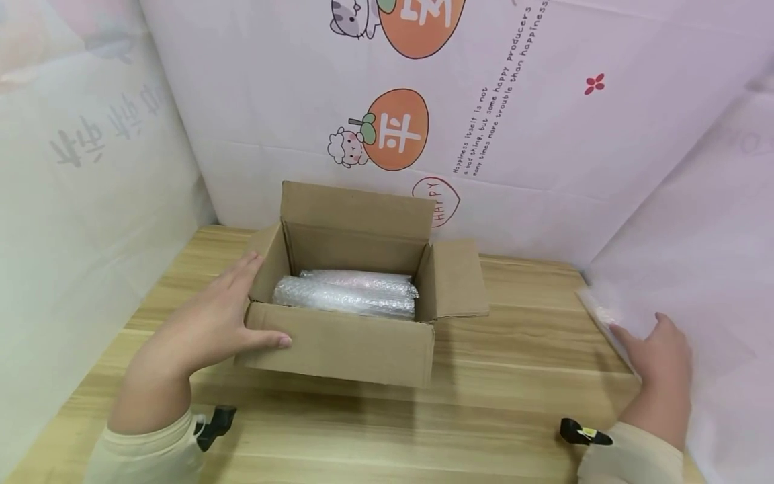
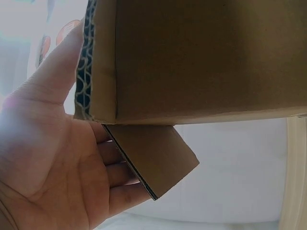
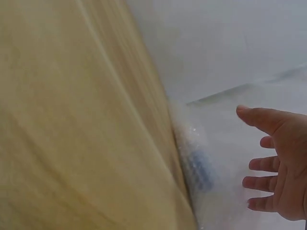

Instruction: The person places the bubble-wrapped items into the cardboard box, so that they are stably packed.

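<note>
An open cardboard box (image 1: pixel 345 346) stands on the wooden table, its flaps spread outward. Inside lie bubble-wrapped bundles (image 1: pixel 345 298), side by side. My left hand (image 1: pixel 211 323) holds the box at its front left corner, thumb along the front flap and fingers behind the left flap. The left wrist view shows this small flap (image 2: pixel 153 158) against the fingers. Over the table's right edge, my right hand (image 1: pixel 662 353) reaches out with fingers spread and nothing in them. Just beyond its fingertips is a clear bubble-wrapped item (image 3: pixel 194 163) with something blue inside, blurred.
White printed sheets hang as walls at the back (image 1: pixel 514 134), left (image 1: pixel 91 235) and right (image 1: pixel 725 235). The box is close to the back sheet. Wood tabletop (image 1: pixel 508 396) extends in front and to the right of it. Black wrist mounts (image 1: pixel 216 427) stick out from the sleeves.
</note>
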The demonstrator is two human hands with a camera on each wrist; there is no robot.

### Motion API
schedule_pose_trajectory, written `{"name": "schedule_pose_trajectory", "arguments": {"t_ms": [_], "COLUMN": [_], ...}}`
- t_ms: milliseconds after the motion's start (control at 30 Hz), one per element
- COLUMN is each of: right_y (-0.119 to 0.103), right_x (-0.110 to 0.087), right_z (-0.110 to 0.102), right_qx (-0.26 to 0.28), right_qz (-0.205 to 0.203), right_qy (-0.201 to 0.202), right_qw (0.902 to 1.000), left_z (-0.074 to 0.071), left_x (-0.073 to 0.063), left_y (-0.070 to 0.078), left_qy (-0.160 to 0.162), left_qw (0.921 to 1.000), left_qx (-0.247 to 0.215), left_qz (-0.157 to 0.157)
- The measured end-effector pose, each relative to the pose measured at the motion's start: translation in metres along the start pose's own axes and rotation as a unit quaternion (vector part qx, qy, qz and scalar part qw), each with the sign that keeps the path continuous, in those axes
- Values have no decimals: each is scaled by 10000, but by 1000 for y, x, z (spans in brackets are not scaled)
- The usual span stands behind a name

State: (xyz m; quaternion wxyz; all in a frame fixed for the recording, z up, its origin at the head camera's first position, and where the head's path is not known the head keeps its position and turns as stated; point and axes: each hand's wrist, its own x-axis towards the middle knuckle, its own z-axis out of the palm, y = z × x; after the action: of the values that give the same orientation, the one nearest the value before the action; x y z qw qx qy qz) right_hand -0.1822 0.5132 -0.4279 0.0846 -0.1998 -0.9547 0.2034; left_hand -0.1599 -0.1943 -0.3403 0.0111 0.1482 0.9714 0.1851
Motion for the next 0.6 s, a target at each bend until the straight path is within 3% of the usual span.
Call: {"name": "schedule_pose_trajectory", "arguments": {"t_ms": [200, 400, 600], "right_y": [14, 17, 20], "right_x": [3, 2, 3], "right_z": [11, 16, 20], "right_qx": [-243, -495, -267], "right_qz": [65, 124, 510], "right_qy": [-610, -811, -1174], "right_qw": [9978, 9954, 9914], "left_z": [0, 0, -1], "left_x": [0, 0, 0], "left_y": [0, 0, 1], "left_qy": [-6, -21, -23], "left_qw": [10000, 10000, 10000], "left_qx": [-21, -11, -13], "left_qz": [-3, -6, -8]}}
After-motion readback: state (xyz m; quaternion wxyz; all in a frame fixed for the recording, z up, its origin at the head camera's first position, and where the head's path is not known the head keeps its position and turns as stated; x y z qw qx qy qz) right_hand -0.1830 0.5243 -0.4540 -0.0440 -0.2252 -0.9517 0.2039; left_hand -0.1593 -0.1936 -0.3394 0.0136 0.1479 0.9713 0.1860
